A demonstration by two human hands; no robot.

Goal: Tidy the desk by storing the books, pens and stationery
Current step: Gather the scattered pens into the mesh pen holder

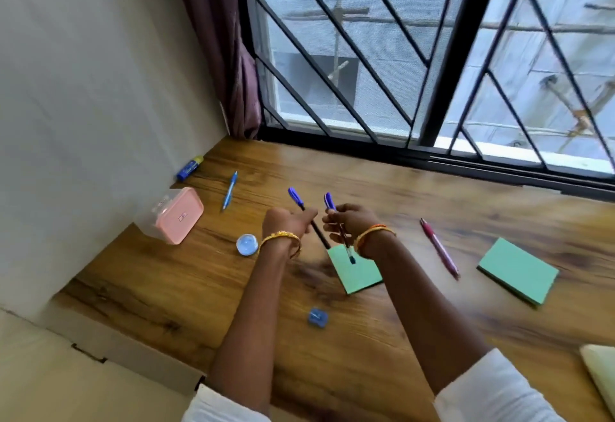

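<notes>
Both hands are raised over the middle of the wooden desk (416,208), each occupied. The left hand (286,220) is curled round a black pen with a blue cap (306,213), cap end pointing up and away. The right hand (352,218) pinches a second blue-capped pen (339,228), its tip hanging just above a green notepad (357,270) lying at centre frame. The two hands are near each other but apart.

Items not yet stored: a blue pen (230,190) and a glue stick (189,167) at upper left, the latter against the wall; a pink-lidded clear box (173,215) at left, lid on; a small round blue container (247,244) just left of the left wrist; a blue sharpener (317,317) at lower centre; a red pen (439,248) and a second green notepad (517,270) at right.

Assessment: the pen-gathering step is in hand and the task is at an early stage, most stationery being loose. The next move likely calls for passing both pens into one hand, then collecting the blue and red pens. The box appears the probable store; its lid would need removing first.
</notes>
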